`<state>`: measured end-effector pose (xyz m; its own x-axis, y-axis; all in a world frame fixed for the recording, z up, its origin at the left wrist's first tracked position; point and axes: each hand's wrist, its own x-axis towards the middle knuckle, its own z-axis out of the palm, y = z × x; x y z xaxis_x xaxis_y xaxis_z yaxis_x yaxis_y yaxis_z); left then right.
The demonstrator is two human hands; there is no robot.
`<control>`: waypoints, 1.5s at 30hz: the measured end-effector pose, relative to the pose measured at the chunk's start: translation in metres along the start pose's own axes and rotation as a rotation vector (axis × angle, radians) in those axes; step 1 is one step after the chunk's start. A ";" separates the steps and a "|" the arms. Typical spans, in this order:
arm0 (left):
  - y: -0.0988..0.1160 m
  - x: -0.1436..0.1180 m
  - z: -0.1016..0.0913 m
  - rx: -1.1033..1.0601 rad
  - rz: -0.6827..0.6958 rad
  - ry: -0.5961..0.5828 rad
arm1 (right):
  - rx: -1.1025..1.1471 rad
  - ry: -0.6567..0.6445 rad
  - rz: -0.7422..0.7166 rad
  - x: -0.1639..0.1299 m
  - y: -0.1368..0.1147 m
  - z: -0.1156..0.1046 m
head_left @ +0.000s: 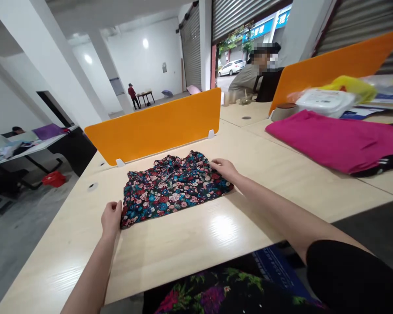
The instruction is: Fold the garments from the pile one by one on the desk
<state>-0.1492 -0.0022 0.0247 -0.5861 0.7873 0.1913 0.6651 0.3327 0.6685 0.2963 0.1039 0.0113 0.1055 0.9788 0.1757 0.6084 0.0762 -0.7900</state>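
A dark floral garment, folded into a rough rectangle, lies flat on the light wooden table in front of me. My left hand grips its near left corner, with the fingers curled on the fabric edge. At the far right edge of the cloth my right hand rests, its fingers pressing down on the fabric. Both of my forearms stretch over the table toward the garment.
An orange divider panel stands right behind the garment. A magenta cloth and bagged items lie on the desk to the right, behind a second orange divider. A seated person is at the far desk. More floral fabric lies below the table's near edge.
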 end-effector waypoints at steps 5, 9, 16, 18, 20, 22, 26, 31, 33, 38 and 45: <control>-0.002 -0.030 0.005 0.361 0.146 -0.158 | -0.509 0.010 0.050 -0.046 0.008 0.004; 0.016 -0.042 0.016 0.491 0.210 -0.192 | -0.667 -0.102 0.043 -0.068 -0.012 0.016; -0.031 -0.088 -0.031 0.589 0.171 -0.366 | -0.735 -0.186 -0.005 -0.124 0.013 -0.018; -0.050 -0.104 -0.054 0.601 0.168 -0.463 | -0.684 -0.256 -0.041 -0.144 0.022 -0.034; -0.059 -0.113 -0.073 0.638 0.153 -0.550 | -0.641 -0.352 -0.059 -0.155 0.026 -0.048; -0.056 -0.113 -0.086 0.708 0.133 -0.555 | -0.641 -0.438 -0.053 -0.153 0.023 -0.056; -0.027 -0.091 -0.080 0.671 0.167 -0.395 | -0.598 -0.348 -0.074 -0.114 0.008 -0.050; 0.002 -0.057 -0.028 0.589 0.160 -0.322 | -0.594 -0.214 -0.076 -0.048 -0.015 -0.008; 0.006 -0.050 -0.013 0.617 0.163 -0.319 | -0.632 -0.201 -0.015 -0.029 -0.022 0.008; -0.003 -0.048 -0.016 0.442 0.199 -0.241 | -0.626 -0.143 0.054 -0.010 -0.029 0.027; -0.019 -0.055 -0.040 0.646 0.107 -0.173 | -0.634 -0.039 0.089 -0.009 -0.018 0.025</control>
<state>-0.1476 -0.0726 0.0300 -0.4548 0.8871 0.0787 0.8900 0.4493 0.0784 0.2649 0.0980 0.0094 0.1562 0.9832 0.0946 0.9467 -0.1218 -0.2981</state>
